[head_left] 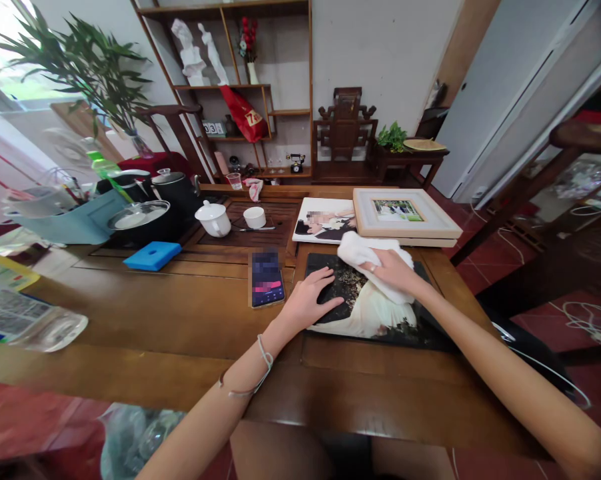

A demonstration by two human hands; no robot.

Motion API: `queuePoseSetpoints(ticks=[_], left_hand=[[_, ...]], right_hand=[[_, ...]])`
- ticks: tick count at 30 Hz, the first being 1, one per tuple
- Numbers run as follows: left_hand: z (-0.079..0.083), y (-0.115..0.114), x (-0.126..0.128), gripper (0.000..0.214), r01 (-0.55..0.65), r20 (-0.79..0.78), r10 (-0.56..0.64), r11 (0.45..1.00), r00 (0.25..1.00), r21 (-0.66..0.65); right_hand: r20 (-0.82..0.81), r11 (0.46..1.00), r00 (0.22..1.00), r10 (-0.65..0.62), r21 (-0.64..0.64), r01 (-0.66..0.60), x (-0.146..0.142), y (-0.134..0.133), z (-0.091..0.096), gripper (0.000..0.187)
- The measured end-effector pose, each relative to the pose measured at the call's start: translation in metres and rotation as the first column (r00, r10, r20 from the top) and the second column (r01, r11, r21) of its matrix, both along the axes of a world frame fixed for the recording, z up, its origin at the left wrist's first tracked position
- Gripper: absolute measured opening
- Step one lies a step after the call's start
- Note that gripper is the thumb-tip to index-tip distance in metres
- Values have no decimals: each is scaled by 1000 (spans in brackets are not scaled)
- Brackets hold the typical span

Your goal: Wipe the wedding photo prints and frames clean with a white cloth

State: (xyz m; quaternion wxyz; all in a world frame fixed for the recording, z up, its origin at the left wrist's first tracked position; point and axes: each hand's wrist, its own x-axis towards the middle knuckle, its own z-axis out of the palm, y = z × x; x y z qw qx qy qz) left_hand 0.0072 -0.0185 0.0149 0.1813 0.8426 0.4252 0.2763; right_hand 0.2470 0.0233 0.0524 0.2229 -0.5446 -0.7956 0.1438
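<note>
A dark glossy photo panel [415, 320] with a white-gowned figure printed on it lies flat on the wooden table [180, 313]. My left hand [310, 297] rests flat on the panel's left edge, fingers spread. My right hand [388, 267] presses a folded white cloth [360, 252] onto the panel's upper middle, fingers closed over the cloth. A ring shows on one finger. A phone [267, 277] with a lit screen lies just left of the left hand.
Behind the panel lie another photo print [325, 220] and a light framed picture [403, 213]. A tea tray holds a white teapot [214, 219] and cup [254, 217]. Further left are a blue sponge [152, 255], pots [143, 220] and a plastic bag [40, 327]. A wooden chair [575, 180] stands right.
</note>
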Motion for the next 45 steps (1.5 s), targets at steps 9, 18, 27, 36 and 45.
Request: queuePoseSetpoints(ticks=[9, 18, 27, 36, 45], left_hand=[[-3, 3, 1, 31, 0, 82, -4, 999, 997, 43], [-4, 6, -2, 33, 31, 90, -37, 997, 995, 68], [-4, 7, -1, 32, -2, 180, -6, 999, 984, 45], [1, 8, -4, 33, -23, 196, 15, 999, 980, 40], [-9, 9, -5, 19, 23, 97, -33, 995, 995, 97]], right_hand=[[344, 956, 938, 51, 256, -146, -39, -101, -23, 57], [281, 944, 931, 232, 167, -285, -34, -120, -16, 57], [484, 966, 869, -100, 258, -32, -60, -76, -11, 47], [395, 878, 854, 339, 193, -438, -68, -150, -15, 62], [282, 968, 946, 162, 140, -208, 35, -59, -13, 50]])
